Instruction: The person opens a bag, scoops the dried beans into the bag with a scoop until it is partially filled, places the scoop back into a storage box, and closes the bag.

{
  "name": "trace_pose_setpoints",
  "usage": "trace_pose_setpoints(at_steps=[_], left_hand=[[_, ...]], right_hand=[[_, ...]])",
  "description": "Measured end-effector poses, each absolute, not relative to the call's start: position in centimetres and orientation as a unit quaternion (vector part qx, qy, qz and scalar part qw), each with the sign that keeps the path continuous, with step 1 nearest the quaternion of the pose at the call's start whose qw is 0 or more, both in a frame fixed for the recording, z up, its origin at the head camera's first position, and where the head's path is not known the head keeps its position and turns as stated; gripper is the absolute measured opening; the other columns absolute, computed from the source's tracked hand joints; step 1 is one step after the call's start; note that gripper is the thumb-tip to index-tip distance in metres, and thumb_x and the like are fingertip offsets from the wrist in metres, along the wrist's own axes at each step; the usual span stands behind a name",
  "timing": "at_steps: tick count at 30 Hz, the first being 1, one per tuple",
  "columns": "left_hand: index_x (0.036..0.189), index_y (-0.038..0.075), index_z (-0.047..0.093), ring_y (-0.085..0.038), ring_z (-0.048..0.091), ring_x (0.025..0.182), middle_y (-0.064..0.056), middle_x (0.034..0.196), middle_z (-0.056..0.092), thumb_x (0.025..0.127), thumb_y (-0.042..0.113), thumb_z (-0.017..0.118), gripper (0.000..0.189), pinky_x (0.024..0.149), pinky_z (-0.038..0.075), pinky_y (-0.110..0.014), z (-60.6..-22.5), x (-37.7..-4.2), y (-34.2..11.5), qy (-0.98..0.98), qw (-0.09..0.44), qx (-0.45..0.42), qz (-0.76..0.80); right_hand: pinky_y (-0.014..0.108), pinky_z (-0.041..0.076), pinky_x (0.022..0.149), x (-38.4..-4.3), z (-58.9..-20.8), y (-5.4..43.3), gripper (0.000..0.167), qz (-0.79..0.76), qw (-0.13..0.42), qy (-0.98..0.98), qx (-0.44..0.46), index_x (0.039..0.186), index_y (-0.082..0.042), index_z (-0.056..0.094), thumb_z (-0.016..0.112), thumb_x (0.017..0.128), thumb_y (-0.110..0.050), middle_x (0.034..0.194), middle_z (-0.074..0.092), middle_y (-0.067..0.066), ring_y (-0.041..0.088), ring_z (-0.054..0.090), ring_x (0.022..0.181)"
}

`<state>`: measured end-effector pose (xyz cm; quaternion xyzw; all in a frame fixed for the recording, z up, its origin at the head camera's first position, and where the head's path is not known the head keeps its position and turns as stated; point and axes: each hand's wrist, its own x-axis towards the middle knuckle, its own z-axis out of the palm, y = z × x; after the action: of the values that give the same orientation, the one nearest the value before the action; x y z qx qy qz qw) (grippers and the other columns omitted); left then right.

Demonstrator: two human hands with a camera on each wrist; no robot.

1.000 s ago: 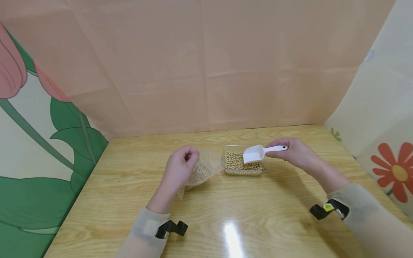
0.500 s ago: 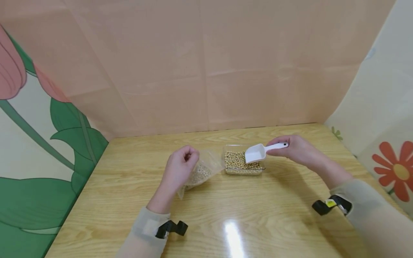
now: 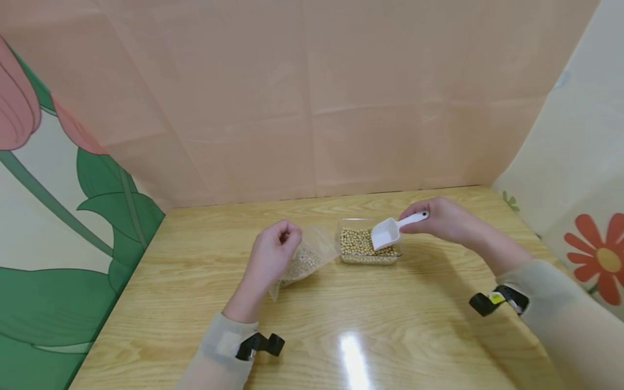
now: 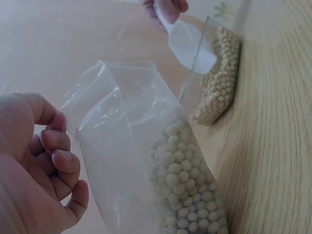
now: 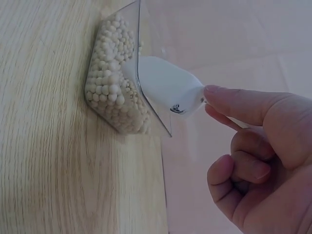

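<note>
My right hand [image 3: 446, 219] pinches the handle of a white scoop [image 3: 386, 234] between thumb and fingers. The scoop's blade slants down inside a clear rectangular container [image 5: 139, 48], its lip at the round, pale yellow beans [image 3: 356, 241]. To the left stands a clear plastic bag [image 4: 122, 112], partly filled with similar beans [image 4: 183, 170]. My left hand [image 3: 273, 252] has curled fingers and pinches the upper edge of the bag; the exact contact is partly hidden in the head view. The bag's mouth spreads towards the container.
Everything rests on a light wood-grain table [image 3: 312, 325]. A pinkish sheet [image 3: 312, 108] hangs behind it. Floral-print panels stand at the left and right sides. Each forearm wears a strap with a small black camera [image 3: 485, 304].
My right hand has risen slightly, and the scoop has tilted more steeply, with its lip shifted a little right over the beans. The left hand and bag stay put.
</note>
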<state>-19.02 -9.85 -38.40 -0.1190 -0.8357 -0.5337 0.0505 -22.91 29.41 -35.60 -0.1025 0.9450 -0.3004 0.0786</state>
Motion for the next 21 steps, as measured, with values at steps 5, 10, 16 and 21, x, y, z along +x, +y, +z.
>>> trace_pose_setpoints(at_steps=[5,10,16,21], left_hand=[[0.093,0.01,0.068,-0.016,0.046,0.064,-0.002,0.074,0.052,0.107,0.015,0.059,0.017,0.058,0.04,-0.029,-38.4,-19.0,-9.9,-0.833,0.052,-0.123,-0.537],[0.092,0.011,0.068,-0.015,0.047,0.063,-0.001,0.074,0.052,0.107,0.013,0.06,0.017,0.057,0.04,-0.028,-38.4,-19.1,-9.9,-0.832,0.056,-0.124,-0.537],[0.091,0.01,0.068,-0.016,0.047,0.064,-0.002,0.074,0.052,0.106,0.012,0.061,0.017,0.058,0.04,-0.028,-38.4,-19.1,-9.9,-0.834,0.059,-0.127,-0.534],[0.091,0.01,0.068,-0.016,0.047,0.064,-0.001,0.074,0.053,0.106,0.012,0.061,0.017,0.058,0.04,-0.028,-38.4,-19.1,-9.9,-0.835,0.064,-0.13,-0.531]], right_hand=[[0.063,0.05,0.098,-23.0,-35.6,29.1,0.042,-0.295,0.085,0.946,-0.105,0.123,-0.016,0.082,0.086,0.095,-0.047,0.134,0.075,0.013,0.038,0.066,0.124],[0.064,0.049,0.098,-23.2,-36.1,28.9,0.04,-0.295,0.088,0.946,-0.107,0.122,-0.017,0.082,0.087,0.095,-0.046,0.133,0.075,0.013,0.039,0.066,0.125],[0.069,0.045,0.104,-23.3,-37.1,28.5,0.041,-0.323,0.103,0.936,-0.095,0.122,-0.017,0.083,0.088,0.093,-0.046,0.138,0.073,0.015,0.043,0.061,0.133],[0.071,0.042,0.107,-23.3,-38.2,28.2,0.039,-0.347,0.111,0.927,-0.086,0.121,-0.018,0.083,0.088,0.093,-0.045,0.141,0.071,0.016,0.045,0.058,0.136]])
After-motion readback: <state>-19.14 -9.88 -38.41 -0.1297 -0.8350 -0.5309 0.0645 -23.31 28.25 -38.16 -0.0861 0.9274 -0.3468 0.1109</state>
